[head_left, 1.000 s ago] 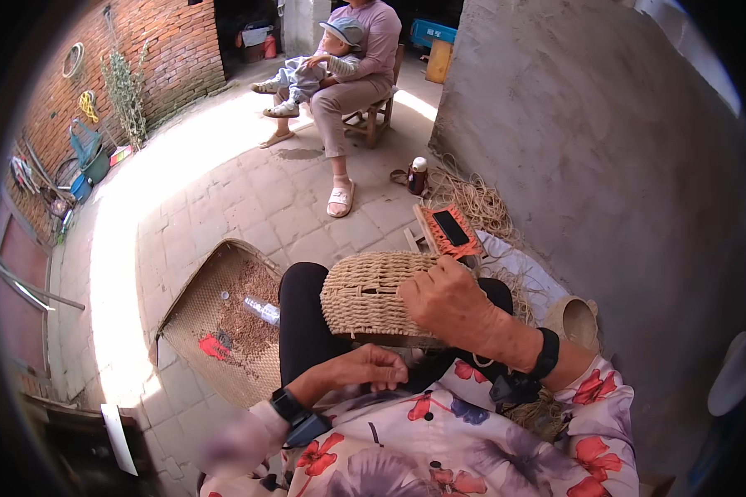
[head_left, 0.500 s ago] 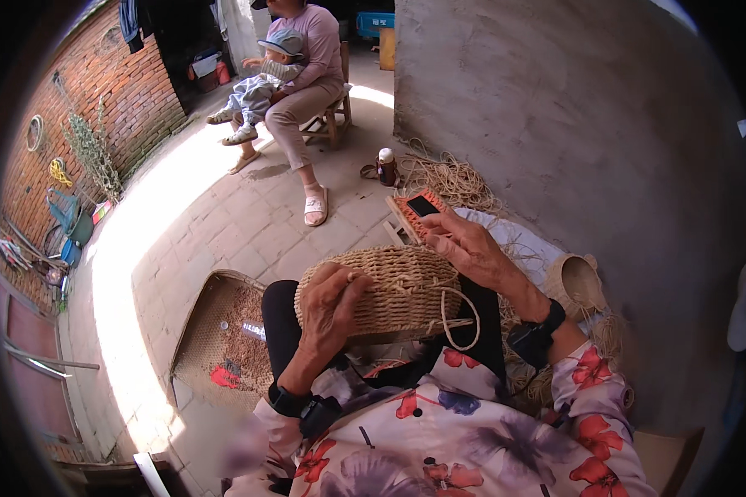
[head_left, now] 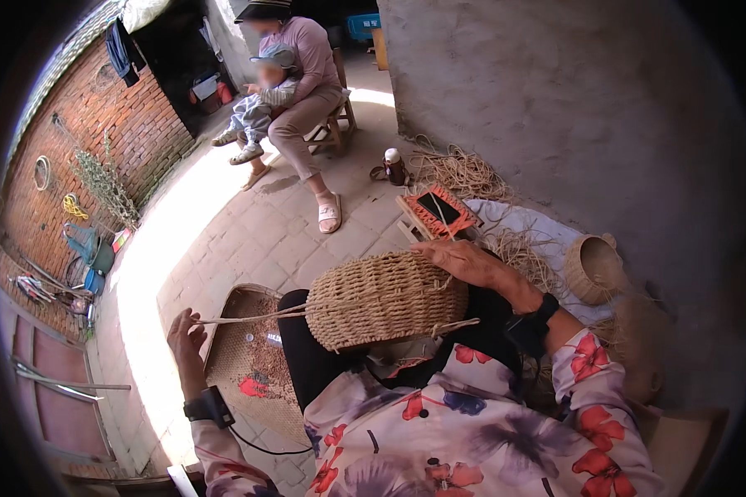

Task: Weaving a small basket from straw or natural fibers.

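Note:
An oval basket (head_left: 385, 302) woven of tan straw cord lies across my lap, its woven side facing up. Out to the left, my left hand (head_left: 188, 341) pinches a cord (head_left: 253, 318), which runs taut from the basket's left end. My right hand (head_left: 471, 265) steadies the basket at its far right edge, its fingers laid over the weave and the thumb hidden. A short cord end (head_left: 456, 326) sticks out at the basket's near right.
A flat woven tray (head_left: 249, 356) with small brown bits lies left of my knees. Ahead right are a low stool (head_left: 464, 217) with a phone on it, a flask (head_left: 395, 168), loose straw cords (head_left: 464, 172) and another basket (head_left: 595, 269). A seated person (head_left: 307, 91) holds a child.
My left hand has moved from the basket's top out to the left, drawing a cord with it. The cord loop at the right has gone. My right hand has come down onto the basket.

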Action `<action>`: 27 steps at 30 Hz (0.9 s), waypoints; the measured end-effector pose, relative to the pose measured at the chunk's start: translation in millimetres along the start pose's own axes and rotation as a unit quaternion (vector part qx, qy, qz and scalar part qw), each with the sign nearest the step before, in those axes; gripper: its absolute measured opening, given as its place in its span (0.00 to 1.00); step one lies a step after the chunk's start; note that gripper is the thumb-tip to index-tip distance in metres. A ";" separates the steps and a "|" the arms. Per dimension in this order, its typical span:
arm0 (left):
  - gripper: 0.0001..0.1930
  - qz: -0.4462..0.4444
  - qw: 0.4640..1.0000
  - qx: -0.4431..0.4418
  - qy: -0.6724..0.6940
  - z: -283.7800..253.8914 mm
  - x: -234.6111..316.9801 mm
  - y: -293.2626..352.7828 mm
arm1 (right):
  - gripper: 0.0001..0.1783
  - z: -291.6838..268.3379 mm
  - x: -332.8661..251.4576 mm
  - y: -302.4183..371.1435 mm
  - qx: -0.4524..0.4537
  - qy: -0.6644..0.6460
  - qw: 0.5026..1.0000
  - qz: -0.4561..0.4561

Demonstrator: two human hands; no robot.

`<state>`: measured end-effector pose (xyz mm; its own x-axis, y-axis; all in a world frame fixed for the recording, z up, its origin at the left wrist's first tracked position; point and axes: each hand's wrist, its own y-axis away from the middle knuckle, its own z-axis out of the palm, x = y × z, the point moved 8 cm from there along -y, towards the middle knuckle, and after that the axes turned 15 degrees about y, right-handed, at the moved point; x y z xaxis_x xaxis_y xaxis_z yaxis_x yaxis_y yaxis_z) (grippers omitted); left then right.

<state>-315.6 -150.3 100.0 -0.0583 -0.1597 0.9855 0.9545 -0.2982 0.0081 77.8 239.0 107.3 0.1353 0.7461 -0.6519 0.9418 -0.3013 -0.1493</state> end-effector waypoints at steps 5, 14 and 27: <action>0.15 0.252 0.923 -0.162 -0.243 171.5 45.7 101.6 | 0.25 -2.1 -2.4 -4.2 0.031 0.051 0.998 -0.011; 0.07 0.259 0.829 -0.428 -0.249 272.1 28.8 178.8 | 0.23 2.8 -10.1 -7.5 0.029 0.044 0.999 -0.007; 0.08 0.088 0.794 0.098 -0.594 -80.8 30.8 -25.0 | 0.22 -1.5 -10.4 -5.1 0.068 0.052 0.996 -0.014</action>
<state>-364.9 -223.7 116.5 0.2865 0.8519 0.4383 0.9513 -0.1989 -0.2354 72.0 233.6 116.0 0.1475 0.8106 -0.5667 0.8965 -0.3516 -0.2696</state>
